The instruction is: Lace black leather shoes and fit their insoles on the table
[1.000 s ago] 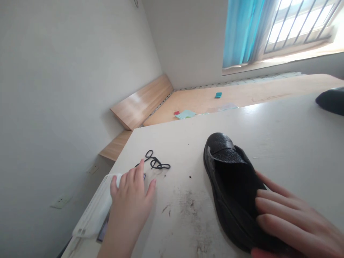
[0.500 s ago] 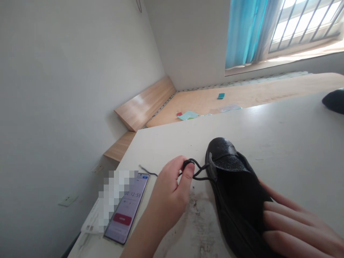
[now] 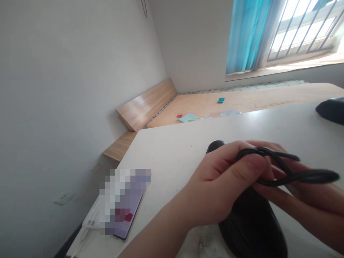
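Observation:
A black shoe (image 3: 252,222) lies on the white table, its toe pointing away from me, and my hands hide its upper middle. Over it, my left hand (image 3: 225,179) is closed, thumb and fingers pinching a black shoelace (image 3: 285,175). A loop of that lace sticks out to the right. My right hand (image 3: 303,204) meets the left one from the right, behind the lace. Its fingers are bent around the lace and partly covered by the left hand.
A phone (image 3: 126,225), partly blurred out, lies at the table's left edge beside a white item (image 3: 92,218). Another dark object (image 3: 331,110) stands at the right edge. Beyond the white table (image 3: 161,150) is a wooden surface (image 3: 258,96) with small coloured pieces.
My left hand has moved right, carrying the lace from beside the shoe to above it. My right hand has left the shoe's side and come up to the lace.

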Demonstrator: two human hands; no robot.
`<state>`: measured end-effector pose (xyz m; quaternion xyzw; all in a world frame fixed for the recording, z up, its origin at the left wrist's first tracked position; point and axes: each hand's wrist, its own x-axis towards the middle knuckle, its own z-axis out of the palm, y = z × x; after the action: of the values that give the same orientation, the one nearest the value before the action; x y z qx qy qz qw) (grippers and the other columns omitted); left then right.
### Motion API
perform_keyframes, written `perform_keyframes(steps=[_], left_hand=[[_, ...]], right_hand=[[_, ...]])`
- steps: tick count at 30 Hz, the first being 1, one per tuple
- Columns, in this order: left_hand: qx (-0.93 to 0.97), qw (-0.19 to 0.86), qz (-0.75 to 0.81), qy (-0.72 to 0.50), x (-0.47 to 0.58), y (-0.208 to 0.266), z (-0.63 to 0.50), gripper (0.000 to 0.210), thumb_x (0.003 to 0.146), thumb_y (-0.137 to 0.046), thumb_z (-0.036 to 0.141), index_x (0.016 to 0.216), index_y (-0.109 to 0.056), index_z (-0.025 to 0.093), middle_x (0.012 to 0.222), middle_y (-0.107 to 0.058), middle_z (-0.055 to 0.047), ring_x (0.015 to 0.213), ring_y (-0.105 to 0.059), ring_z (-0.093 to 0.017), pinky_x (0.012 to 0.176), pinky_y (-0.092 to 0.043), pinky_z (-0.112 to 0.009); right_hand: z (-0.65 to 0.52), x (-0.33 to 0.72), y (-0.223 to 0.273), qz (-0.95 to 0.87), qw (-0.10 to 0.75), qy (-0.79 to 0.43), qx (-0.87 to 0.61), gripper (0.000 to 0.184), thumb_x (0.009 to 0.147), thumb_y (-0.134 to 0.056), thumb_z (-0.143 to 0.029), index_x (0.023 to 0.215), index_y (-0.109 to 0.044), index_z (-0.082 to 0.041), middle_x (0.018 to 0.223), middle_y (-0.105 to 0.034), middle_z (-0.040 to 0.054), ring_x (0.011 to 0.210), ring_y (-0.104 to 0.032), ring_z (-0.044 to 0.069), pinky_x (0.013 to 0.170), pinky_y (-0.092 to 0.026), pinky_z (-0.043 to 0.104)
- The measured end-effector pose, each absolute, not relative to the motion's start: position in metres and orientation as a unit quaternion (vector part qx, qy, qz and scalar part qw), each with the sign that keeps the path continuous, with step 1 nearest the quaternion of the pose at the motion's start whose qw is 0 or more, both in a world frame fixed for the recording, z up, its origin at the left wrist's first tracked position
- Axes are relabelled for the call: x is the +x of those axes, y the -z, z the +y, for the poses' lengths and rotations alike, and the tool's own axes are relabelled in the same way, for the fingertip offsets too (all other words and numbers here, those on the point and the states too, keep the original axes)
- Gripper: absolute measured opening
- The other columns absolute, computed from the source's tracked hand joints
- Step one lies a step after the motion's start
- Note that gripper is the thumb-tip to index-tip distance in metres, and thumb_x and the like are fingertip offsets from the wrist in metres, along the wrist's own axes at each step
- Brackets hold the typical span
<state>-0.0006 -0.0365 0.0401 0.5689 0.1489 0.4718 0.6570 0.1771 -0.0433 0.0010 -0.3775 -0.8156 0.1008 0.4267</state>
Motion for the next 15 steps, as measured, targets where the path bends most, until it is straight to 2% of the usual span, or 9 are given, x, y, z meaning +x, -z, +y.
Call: perform_keyframes(steps=[2,4,6,10,12,15], left_hand=[[0.514,0.681,0.133,-0.504,-0.004,-0.035,-0.03,0.03,0.091,-0.06,0.042,0.074,-0.057,0.018,0.082,-0.064,-0.003,0.085,-0.064,-0.017,0.081,-0.05,-0.029],[0.448,0.698,0.139,-0.54,-0.009,-0.028,-0.023,0.029,0.092,-0.059,0.041,0.076,-0.058,0.017,0.078,-0.065,-0.003,0.083,-0.066,-0.017,0.074,-0.052,-0.027],[0.365,0.713,0.149,-0.58,-0.015,-0.023,-0.015,0.031,0.097,-0.052,0.036,0.073,-0.057,0.016,0.069,-0.061,-0.001,0.074,-0.065,-0.014,0.067,-0.052,-0.022],[0.203,0.749,0.155,-0.611,-0.026,-0.018,-0.003,0.042,0.104,-0.033,0.031,0.069,-0.052,0.016,0.052,-0.037,0.006,0.049,-0.048,-0.007,0.052,-0.044,-0.017],[0.169,0.754,0.158,-0.615,-0.03,-0.016,0.0,0.042,0.104,-0.032,0.031,0.071,-0.051,0.015,0.051,-0.029,0.008,0.043,-0.039,-0.006,0.046,-0.038,-0.016],[0.149,0.743,0.182,-0.626,-0.033,-0.013,0.004,0.039,0.104,-0.034,0.03,0.071,-0.051,0.016,0.05,-0.019,0.01,0.038,-0.024,-0.005,0.04,-0.025,-0.016]], right_hand=[[-0.031,0.171,-0.017,-0.796,0.417,-0.208,-0.385,0.028,0.092,-0.05,-0.052,0.104,-0.065,-0.032,0.092,-0.07,0.0012,0.08,-0.067,0.02,0.064,-0.06,0.025],[-0.02,0.172,-0.026,-0.778,0.375,-0.322,-0.388,0.037,0.092,-0.051,-0.056,0.078,-0.066,-0.024,0.069,-0.067,0.001,0.06,-0.061,0.015,0.051,-0.053,0.021],[-0.011,0.181,-0.03,-0.744,0.344,-0.441,-0.365,0.05,0.092,-0.048,-0.059,0.061,-0.057,-0.021,0.054,-0.056,0.0006,0.048,-0.052,0.012,0.05,-0.053,0.024],[0.005,0.209,-0.023,-0.609,0.399,-0.613,-0.305,0.054,0.091,-0.05,-0.058,0.054,-0.034,-0.022,0.051,-0.034,-0.0023,0.045,-0.044,0.013,0.064,-0.061,0.038],[0.015,0.222,-0.018,-0.559,0.429,-0.634,-0.319,0.054,0.089,-0.054,-0.055,0.054,-0.029,-0.022,0.051,-0.027,-0.0034,0.041,-0.037,0.011,0.058,-0.058,0.038],[0.033,0.241,-0.013,-0.482,0.504,-0.603,-0.386,0.043,0.092,-0.053,-0.043,0.06,-0.034,-0.023,0.053,-0.015,-0.0065,0.038,-0.015,0.006,0.05,-0.048,0.036]])
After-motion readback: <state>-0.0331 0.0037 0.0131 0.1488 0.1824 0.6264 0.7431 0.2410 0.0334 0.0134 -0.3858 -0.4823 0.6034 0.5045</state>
